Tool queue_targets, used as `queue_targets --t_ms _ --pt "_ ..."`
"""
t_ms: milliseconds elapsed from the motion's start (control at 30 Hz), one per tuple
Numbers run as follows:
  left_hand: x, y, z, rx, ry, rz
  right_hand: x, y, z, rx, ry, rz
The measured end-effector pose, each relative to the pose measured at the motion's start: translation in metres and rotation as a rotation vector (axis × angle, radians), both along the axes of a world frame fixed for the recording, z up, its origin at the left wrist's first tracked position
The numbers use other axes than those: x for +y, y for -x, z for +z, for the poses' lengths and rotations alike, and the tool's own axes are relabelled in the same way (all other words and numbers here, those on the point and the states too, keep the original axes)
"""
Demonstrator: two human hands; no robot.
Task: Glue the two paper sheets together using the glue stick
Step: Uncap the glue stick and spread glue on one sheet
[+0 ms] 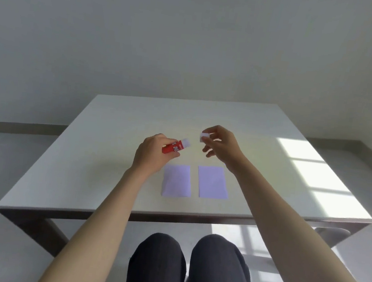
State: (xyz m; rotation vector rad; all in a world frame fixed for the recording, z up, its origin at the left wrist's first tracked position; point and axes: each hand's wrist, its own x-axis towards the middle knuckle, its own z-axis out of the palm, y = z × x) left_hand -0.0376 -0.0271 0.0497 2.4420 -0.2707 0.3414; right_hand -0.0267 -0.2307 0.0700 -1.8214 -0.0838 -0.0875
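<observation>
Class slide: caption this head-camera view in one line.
Left hand holds the uncapped glue stick, right hand its cap, above two paper sheets.

glue stick [173, 148]: red body, white lettering, white tip
cap [204, 136]: white
2 paper sheets [177, 180] [213, 182]: pale lilac, plain
table [99, 158]: off-white top, dark brown frame
trousers [189, 268]: dark grey
</observation>
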Motion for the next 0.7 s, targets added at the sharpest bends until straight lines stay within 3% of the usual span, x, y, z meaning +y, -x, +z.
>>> queue_targets --t_ms 67,133,333,600,700 --pt "0.013 0.001 -0.007 0.097 0.066 -0.001 -0.012 -0.012 -0.005 -0.037 0.118 -0.181" --pt "0.021 0.006 -0.014 0.154 0.179 0.004 -0.021 -0.026 -0.016 -0.028 0.383 -0.308" --pt "0.032 0.011 -0.029 0.254 0.458 0.044 -0.041 -0.05 -0.053 0.104 0.87 -0.38" --pt "0.02 0.005 -0.027 0.267 0.554 0.005 -0.051 -0.055 -0.078 0.051 1.014 -0.319" --pt "0.014 0.001 -0.028 0.239 0.567 0.091 -0.052 -0.047 -0.071 0.059 1.048 -0.291"
